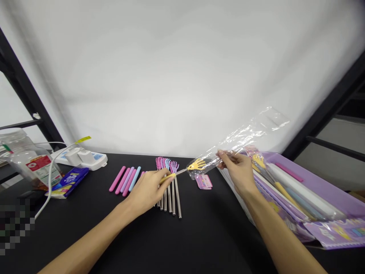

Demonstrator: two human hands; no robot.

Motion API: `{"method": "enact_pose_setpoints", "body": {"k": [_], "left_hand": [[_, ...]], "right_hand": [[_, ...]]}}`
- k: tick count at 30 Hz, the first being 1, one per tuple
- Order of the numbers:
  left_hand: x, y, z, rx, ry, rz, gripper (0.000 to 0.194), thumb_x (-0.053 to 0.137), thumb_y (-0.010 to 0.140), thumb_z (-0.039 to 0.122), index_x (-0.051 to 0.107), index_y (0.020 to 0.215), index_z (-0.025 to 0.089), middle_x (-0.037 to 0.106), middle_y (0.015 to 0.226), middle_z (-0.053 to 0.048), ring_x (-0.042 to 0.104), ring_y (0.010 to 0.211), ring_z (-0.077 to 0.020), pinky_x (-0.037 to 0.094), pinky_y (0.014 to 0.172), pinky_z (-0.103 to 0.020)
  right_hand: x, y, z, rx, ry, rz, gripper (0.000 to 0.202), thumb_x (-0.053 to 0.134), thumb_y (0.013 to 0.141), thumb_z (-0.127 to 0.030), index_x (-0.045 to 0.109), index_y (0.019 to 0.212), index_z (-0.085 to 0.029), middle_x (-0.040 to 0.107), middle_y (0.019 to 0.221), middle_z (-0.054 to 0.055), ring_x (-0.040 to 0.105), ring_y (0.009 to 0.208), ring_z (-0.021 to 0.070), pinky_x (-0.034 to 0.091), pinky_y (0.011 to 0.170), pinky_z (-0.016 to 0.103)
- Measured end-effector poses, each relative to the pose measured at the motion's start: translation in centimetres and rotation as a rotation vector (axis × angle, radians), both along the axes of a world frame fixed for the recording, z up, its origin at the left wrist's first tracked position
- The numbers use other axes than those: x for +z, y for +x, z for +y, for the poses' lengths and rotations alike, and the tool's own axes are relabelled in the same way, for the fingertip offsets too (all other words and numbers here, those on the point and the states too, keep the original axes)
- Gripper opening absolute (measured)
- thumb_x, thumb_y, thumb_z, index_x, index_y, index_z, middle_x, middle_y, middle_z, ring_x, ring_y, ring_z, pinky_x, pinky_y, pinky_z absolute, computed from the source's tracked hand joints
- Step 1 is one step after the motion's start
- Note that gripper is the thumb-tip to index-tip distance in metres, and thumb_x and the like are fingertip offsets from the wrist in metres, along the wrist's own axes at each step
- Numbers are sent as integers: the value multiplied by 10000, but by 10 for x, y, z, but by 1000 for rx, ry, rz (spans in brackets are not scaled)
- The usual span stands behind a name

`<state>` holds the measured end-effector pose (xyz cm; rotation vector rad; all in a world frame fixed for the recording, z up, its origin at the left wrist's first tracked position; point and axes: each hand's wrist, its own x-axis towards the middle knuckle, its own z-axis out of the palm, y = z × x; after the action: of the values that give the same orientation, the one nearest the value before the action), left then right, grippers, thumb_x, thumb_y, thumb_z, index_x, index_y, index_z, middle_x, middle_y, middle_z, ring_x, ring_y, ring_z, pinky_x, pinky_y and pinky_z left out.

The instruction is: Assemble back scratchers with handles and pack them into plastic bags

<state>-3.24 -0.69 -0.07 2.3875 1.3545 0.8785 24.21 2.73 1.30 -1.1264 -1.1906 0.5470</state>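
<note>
My left hand (146, 190) is closed round the yellow handle of a back scratcher (196, 164) with a yellow hand-shaped head and a thin metal rod. Its head lies at the near end of a long clear plastic bag (256, 127); whether it is fully inside I cannot tell. My right hand (238, 169) pinches the bag further along, and the bag's far end sticks up to the right. Below the head is a small pink card (204, 182). Several metal-rod back scratchers (177, 194) with pink, blue and purple heads lie side by side, partly behind my left hand.
Pink, purple and blue handle tubes (124, 180) lie left of my left hand. A purple bin (313, 179) holding packaged items stands at the right. At the left are a power strip (98, 160), a blue packet (71, 180), a clear jar (37, 163) and a white cable (50, 179).
</note>
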Motion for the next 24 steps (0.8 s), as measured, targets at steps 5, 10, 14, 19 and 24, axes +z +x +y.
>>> {"method": "enact_pose_setpoints", "body": {"k": [5, 10, 14, 19, 24], "left_hand": [[2, 4, -4, -36, -43, -38, 325, 384, 980, 443, 601, 904, 214, 553, 637, 29, 490, 550, -130, 336, 557, -248], [4, 5, -5, -10, -47, -79, 317, 392, 973, 446, 596, 914, 211, 510, 599, 44, 446, 519, -116, 306, 532, -245], [8, 3, -4, 35, -14, -90, 332, 401, 966, 455, 611, 922, 202, 506, 596, 42, 434, 518, -110, 290, 519, -239], [8, 4, -4, 50, 12, -123, 312, 409, 970, 450, 599, 939, 205, 439, 563, 62, 388, 490, -97, 277, 502, -223], [9, 4, -4, 56, 10, -144, 268, 430, 967, 419, 594, 1009, 212, 416, 552, 75, 377, 474, -93, 281, 493, -212]], "right_hand": [[3, -9, -7, 263, -175, 68, 324, 773, 706, -474, 697, 792, -171, 714, 827, 63, 671, 796, 210, 573, 639, 298], [4, -18, -12, 465, -241, 151, 294, 734, 768, -451, 619, 859, -196, 715, 877, 51, 700, 862, 236, 608, 716, 370], [2, -21, -13, 448, -232, 159, 367, 746, 758, -445, 621, 1018, -218, 734, 879, 44, 720, 824, 225, 606, 714, 357], [0, -26, -11, 432, -204, 158, 424, 750, 758, -445, 650, 1078, -187, 736, 898, 71, 724, 823, 237, 613, 708, 354], [0, -32, -13, 434, -203, 216, 439, 770, 737, -446, 661, 1072, -185, 734, 917, 70, 723, 799, 228, 615, 676, 344]]}}
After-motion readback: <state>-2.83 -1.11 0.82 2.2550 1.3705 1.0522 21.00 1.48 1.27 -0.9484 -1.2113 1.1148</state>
